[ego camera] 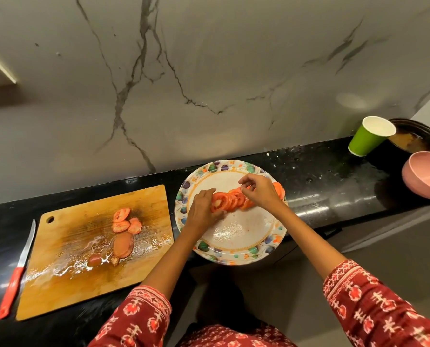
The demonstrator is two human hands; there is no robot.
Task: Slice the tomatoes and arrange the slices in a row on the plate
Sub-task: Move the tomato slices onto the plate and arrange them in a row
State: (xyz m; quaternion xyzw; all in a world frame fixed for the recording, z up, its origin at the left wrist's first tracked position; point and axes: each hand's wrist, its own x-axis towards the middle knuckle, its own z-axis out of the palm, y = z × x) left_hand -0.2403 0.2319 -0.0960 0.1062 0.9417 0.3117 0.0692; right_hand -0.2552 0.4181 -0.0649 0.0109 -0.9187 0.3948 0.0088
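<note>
Tomato slices (230, 200) lie overlapped in a left-to-right row across the plate (236, 249), the left hand (202, 209) apparently pinching the leftmost slice while the right hand (260, 190), fingers curled above the row's middle, seems to grasp nothing.

A home kitchen: black stone counter (321, 176), marble-veined wall (209, 71), wet wooden cutting board (71, 271), knife (17, 269).

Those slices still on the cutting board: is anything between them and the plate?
Nothing visible. The loose slices lie near the middle of the cutting board, and the strip of board and black counter over to the plate is bare. The knife lies on the far side.
</note>
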